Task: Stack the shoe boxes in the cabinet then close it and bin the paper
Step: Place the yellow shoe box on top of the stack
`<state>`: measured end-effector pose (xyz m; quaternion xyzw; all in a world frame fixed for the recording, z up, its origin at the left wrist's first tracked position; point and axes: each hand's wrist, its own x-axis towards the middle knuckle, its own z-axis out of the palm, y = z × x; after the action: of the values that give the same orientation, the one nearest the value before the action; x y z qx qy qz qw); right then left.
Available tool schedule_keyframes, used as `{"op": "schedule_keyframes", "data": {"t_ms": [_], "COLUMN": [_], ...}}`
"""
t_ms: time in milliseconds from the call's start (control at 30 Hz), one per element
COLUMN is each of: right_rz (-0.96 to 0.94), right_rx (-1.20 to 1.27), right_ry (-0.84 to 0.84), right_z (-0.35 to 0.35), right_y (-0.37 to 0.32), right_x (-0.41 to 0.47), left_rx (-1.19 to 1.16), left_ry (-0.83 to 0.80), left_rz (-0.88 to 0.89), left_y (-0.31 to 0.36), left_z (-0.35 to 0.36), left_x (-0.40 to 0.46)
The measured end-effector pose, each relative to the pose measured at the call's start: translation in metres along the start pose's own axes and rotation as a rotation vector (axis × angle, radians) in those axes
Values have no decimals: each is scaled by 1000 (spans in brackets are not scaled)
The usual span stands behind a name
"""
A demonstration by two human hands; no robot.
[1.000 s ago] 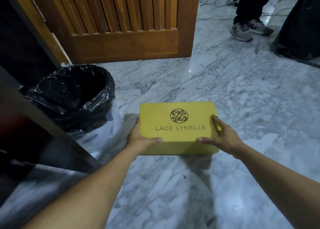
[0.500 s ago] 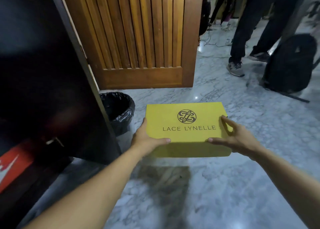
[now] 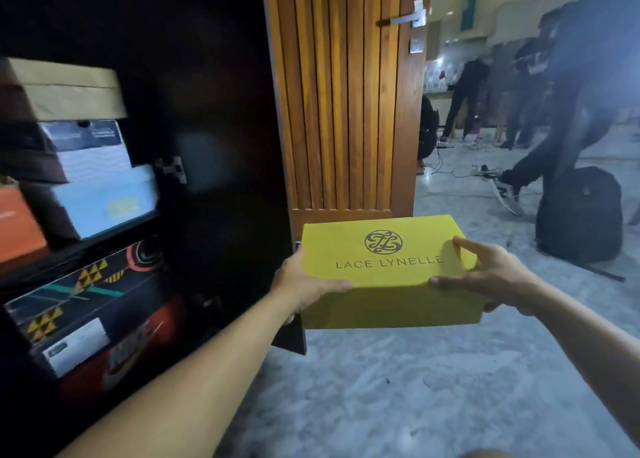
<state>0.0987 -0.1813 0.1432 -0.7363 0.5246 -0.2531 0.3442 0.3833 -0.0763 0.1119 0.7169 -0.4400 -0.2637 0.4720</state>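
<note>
Yellow shoe box carried toward the open cabinet

Head view: left hand [image 3: 304, 284] and right hand [image 3: 491, 277] each clasp an end of the yellow box [image 3: 388, 274], printed "LACE LYNELLE", held above the floor beside the cabinet door [image 3: 221, 146]. Several stacked boxes [image 3: 86, 166] are shelved; this one, closing and binning the paper seemingly remain.

Yellow shoe box [image 3: 381, 267] up off the floor [image 3: 398, 388]

Gripped by left hand [image 3: 304, 286] and right hand [image 3: 491, 277] at either end, beside the open cabinet door [image 3: 221, 128], stacked boxes [image 3: 90, 194] inside.
</note>
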Motion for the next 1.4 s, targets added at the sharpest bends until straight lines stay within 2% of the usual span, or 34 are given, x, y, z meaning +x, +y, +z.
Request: {"op": "schedule_keyframes", "data": {"t_ms": [300, 667, 1000, 1400], "right_rz": [-146, -465, -695, -872], "right_rx": [30, 25, 145, 418], "right_ry": [-63, -180, -156, -93], "right_z": [17, 51, 42, 35], "right_y": [-119, -283, -410, -541], "right_x": [-63, -53, -23, 20], "left_rx": [76, 131, 153, 176], "left_ry": [141, 406, 646, 873], "left_rz": [37, 4, 44, 139], "left_y": [46, 116, 207, 304], "left_z": [-129, -288, -376, -449], "left_x": [-82, -125, -137, -123]}}
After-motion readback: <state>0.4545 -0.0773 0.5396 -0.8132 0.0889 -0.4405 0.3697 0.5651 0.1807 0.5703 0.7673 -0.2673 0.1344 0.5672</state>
